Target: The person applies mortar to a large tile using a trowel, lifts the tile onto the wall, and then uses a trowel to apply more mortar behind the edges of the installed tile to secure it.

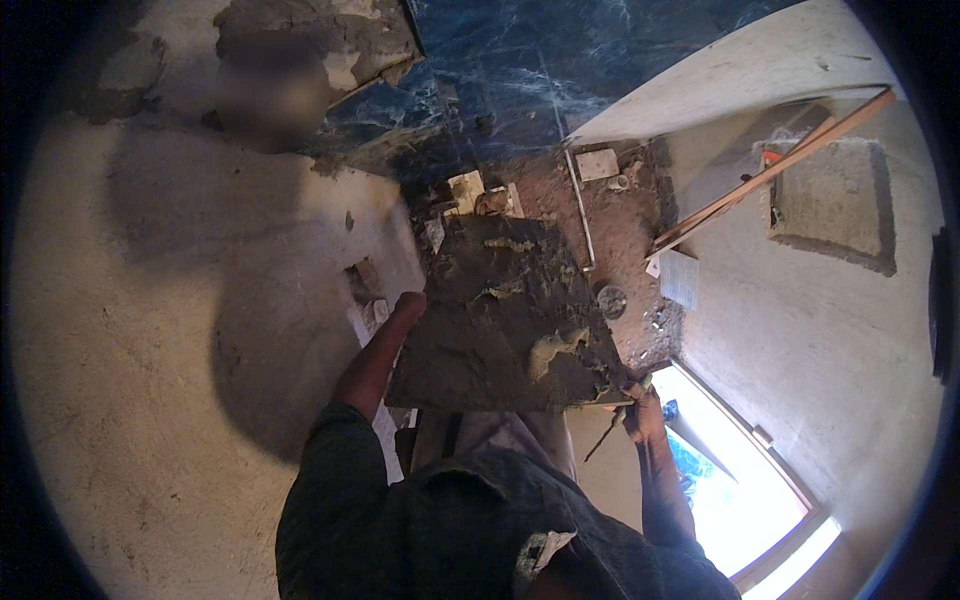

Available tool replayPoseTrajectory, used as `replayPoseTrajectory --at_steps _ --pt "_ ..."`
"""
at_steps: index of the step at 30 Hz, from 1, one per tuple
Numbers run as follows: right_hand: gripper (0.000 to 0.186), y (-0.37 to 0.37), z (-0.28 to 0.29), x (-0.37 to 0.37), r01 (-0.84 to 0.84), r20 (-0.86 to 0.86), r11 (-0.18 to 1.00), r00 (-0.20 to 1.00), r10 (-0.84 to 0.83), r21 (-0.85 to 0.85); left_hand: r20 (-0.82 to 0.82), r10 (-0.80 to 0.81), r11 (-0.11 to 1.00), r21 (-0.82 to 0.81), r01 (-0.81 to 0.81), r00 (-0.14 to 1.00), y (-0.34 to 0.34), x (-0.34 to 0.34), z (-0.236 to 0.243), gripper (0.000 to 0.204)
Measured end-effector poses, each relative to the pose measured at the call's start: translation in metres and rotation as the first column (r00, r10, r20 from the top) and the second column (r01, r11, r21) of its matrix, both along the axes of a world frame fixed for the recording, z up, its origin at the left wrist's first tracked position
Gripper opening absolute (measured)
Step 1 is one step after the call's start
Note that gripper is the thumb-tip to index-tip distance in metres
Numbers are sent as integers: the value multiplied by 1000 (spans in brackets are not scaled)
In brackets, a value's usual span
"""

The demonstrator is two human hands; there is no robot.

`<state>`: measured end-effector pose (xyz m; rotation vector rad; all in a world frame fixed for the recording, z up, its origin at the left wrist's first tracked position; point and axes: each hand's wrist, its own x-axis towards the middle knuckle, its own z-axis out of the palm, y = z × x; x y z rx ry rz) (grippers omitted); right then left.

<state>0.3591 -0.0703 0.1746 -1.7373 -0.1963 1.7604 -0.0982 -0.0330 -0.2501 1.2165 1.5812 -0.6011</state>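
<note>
The slab (pixel 465 335), which is square, dark and grey, lies between the two hands, in front of the person's body. Through the head camera I look down on its upper face; this face is rough, and it carries raised patches of a mortar-like paste (pixel 557 350).

The left hand (pixel 409 303) is on the left edge of the slab, about midway along it. I see it closed like a fist there, gripping the edge, but its fingertips are hidden from me. The right hand (pixel 645 410) is at the near right corner, closer to the body than the left one. It is closed around a thin dark tool (pixel 604 438), which points down and to the left. Whether this hand also supports the corner, I cannot tell.

Beyond the slab, I see an earthy floor (pixel 632 230) with a white pipe (pixel 580 210). Wooden battens (pixel 785 165) lean at the right.
</note>
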Motion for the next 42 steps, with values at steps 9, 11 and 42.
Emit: replayPoseTrajectory --at_steps 9,11,42 --pt "50 34 -17 3 -72 -137 995 987 81 68 -97 -136 958 239 156 986 -15 -42 -34 30" --pt "51 37 -32 5 -39 -165 995 985 53 87 -94 -52 956 283 77 994 -16 -42 -40 32" --pt "50 -83 -194 95 -236 -80 972 968 236 13 -52 627 760 257 -597 777 -73 45 2 33"
